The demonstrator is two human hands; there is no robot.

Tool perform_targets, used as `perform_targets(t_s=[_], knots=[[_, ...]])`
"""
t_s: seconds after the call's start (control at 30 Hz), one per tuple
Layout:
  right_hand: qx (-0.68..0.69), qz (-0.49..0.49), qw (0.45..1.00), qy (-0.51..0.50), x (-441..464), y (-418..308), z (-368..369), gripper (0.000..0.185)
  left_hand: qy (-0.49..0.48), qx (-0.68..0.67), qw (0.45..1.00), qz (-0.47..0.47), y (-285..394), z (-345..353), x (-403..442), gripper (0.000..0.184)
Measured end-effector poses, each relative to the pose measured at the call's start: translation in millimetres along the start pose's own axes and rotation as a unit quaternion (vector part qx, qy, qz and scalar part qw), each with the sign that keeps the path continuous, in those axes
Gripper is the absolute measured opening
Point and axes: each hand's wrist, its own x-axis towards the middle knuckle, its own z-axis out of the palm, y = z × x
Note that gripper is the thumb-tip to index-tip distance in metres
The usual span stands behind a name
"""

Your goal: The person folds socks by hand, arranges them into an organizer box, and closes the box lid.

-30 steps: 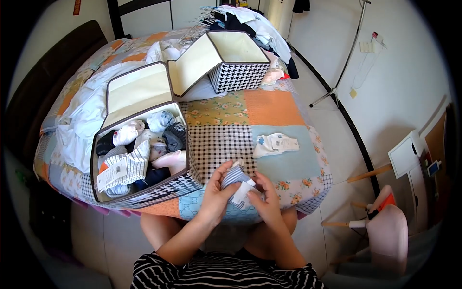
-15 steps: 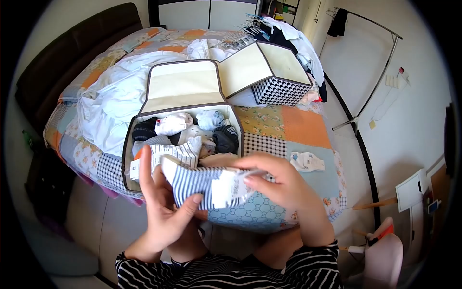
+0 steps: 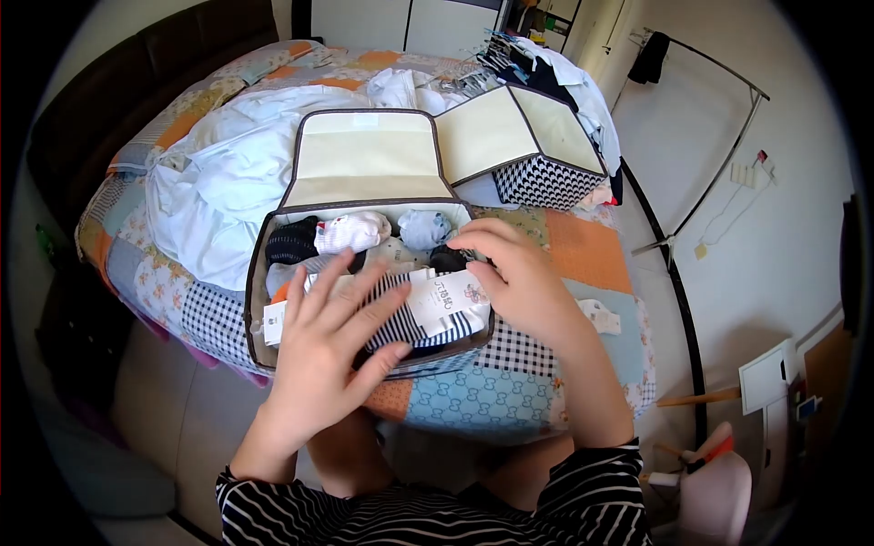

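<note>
A pair of blue-and-white striped socks [image 3: 401,325] with a white paper label lies at the front of the open storage box [image 3: 256,309], over other socks. My left hand [image 3: 332,350] is spread over the socks' left part, fingers apart and hiding some of it. At the label's right end, my right hand [image 3: 521,278] grips the striped socks with its thumb on the label; its other fingertips are partly hidden. Behind them in the box are rolled white socks [image 3: 353,232], light blue socks [image 3: 424,229] and dark socks [image 3: 291,242].
A second open box [image 3: 551,182] with a houndstooth side stands behind to the right. White bedding [image 3: 218,173] lies left on the patchwork bed. Another labelled pair of socks [image 3: 601,317] rests to the right. A chair [image 3: 716,496] stands beyond the bed.
The striped socks have gone from in front of the box down into its front part. My left hand has let go of their toe end and spread over them.
</note>
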Motion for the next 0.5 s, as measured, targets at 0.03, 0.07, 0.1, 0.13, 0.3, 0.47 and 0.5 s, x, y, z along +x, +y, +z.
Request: perform_targets(t_s=[0.03,0.07,0.1,0.13,0.3,0.47,0.5], knots=[[-0.035,-0.029,0.998,0.037,-8,-5,6,0.026,-0.031,-0.010,0.999,0.008,1,2,0,0.049],[-0.070,-0.058,0.993,0.073,-16,-11,11,0.027,-0.061,-0.020,0.998,0.016,2,4,0,0.050],[-0.080,-0.050,0.993,0.075,-25,-22,15,0.027,-0.092,-0.031,0.995,0.024,3,7,-1,0.051],[-0.134,-0.062,0.986,0.081,-34,-29,19,0.028,-0.083,-0.036,0.996,0.014,4,9,-2,0.051],[-0.177,-0.071,0.980,0.053,-55,-42,39,0.036,-0.036,-0.049,0.998,-0.019,3,17,-4,0.047],[-0.173,-0.088,0.980,0.034,-49,-36,42,0.039,0.019,-0.036,0.998,-0.053,5,22,-5,0.041],[-0.165,-0.086,0.982,0.020,-47,-36,42,0.039,0.032,-0.040,0.997,-0.057,4,24,-5,0.040]])
